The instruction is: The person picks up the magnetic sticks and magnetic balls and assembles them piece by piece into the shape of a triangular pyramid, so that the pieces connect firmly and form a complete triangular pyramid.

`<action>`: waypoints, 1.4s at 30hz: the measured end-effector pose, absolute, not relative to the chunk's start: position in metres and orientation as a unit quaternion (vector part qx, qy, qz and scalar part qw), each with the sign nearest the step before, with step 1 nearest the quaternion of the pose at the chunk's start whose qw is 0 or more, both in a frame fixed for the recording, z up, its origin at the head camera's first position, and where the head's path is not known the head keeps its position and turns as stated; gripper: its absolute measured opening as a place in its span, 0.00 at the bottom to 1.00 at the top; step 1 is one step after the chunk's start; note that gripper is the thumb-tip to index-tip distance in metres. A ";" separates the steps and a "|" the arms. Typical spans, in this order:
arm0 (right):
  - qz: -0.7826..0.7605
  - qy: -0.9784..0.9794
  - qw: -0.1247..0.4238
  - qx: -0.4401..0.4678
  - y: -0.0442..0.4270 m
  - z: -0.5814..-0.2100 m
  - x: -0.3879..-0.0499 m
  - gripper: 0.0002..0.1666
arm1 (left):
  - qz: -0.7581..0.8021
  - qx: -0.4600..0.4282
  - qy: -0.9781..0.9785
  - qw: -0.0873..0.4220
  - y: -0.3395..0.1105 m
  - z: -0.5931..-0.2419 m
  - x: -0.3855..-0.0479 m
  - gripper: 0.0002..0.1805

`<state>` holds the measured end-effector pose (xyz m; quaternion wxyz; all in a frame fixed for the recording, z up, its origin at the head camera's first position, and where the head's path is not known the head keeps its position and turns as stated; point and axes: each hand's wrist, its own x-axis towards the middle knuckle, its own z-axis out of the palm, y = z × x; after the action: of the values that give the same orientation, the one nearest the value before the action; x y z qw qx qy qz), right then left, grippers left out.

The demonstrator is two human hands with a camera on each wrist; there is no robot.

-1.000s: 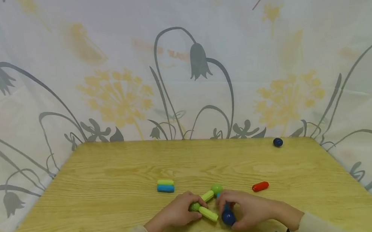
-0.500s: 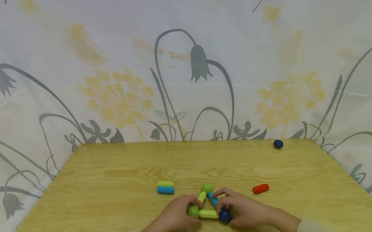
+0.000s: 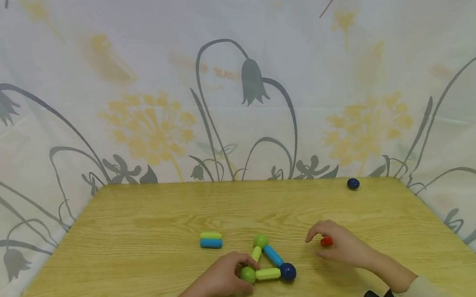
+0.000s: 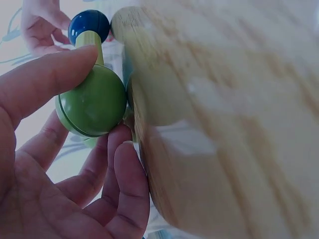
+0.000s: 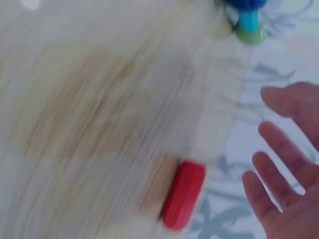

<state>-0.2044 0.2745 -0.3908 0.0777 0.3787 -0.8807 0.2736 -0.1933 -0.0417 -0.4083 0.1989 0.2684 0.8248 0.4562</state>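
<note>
A closed triangle lies on the table: a near-left green ball [image 3: 248, 274], a far green ball [image 3: 261, 241] and a dark blue ball [image 3: 287, 271], joined by two lime rods [image 3: 268, 274] and a blue rod [image 3: 273, 256]. My left hand [image 3: 224, 276] holds the near-left ball between thumb and fingers; the left wrist view shows that green ball [image 4: 93, 102] in its grip. My right hand [image 3: 344, 246] is over the red rod [image 3: 326, 241], fingers apart. In the right wrist view the red rod [image 5: 184, 195] lies untouched beside the right hand [image 5: 289, 164].
On the wooden table [image 3: 150, 220], a loose lime rod [image 3: 210, 235] and a loose blue rod [image 3: 210, 243] lie side by side left of the triangle. Another dark blue ball [image 3: 353, 184] sits near the far right edge. A patterned cloth [image 3: 235, 119] hangs behind the table.
The triangle's near lime rod has swung up to the dark blue ball, closing the shape. My right hand has let go of that ball and moved right to the red rod. My left hand keeps its grip.
</note>
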 end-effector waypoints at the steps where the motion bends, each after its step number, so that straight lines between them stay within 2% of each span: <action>1: 0.265 -0.888 0.090 0.364 0.279 -0.390 -0.205 0.19 | 0.456 0.268 0.825 0.200 -0.042 -0.408 -0.193 0.17; 4: 0.247 -0.906 0.107 0.328 0.291 -0.391 -0.207 0.17 | 0.452 0.267 0.827 0.202 -0.043 -0.408 -0.194 0.17; 10: 0.254 -0.922 0.076 0.284 0.304 -0.394 -0.210 0.16 | 0.446 0.273 0.827 0.204 -0.042 -0.409 -0.197 0.17; 18: 0.267 -0.920 0.013 0.288 0.310 -0.399 -0.217 0.14 | 0.450 0.275 0.825 0.203 -0.042 -0.410 -0.197 0.16; 26: 0.226 -0.926 0.001 0.303 0.312 -0.401 -0.219 0.14 | 0.449 0.275 0.826 0.202 -0.042 -0.410 -0.197 0.17; 34: 0.295 -0.912 -0.028 0.284 0.296 -0.398 -0.211 0.11 | 0.456 0.281 0.821 0.197 -0.044 -0.411 -0.199 0.19; 42: 0.383 -0.871 -0.059 0.301 0.267 -0.388 -0.197 0.13 | 0.474 0.254 0.820 0.194 -0.053 -0.407 -0.194 0.22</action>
<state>-0.1967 0.2672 -0.3883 -0.0587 0.3014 -0.8711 0.3832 -0.1939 -0.0526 -0.4066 0.1941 0.2543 0.8202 0.4742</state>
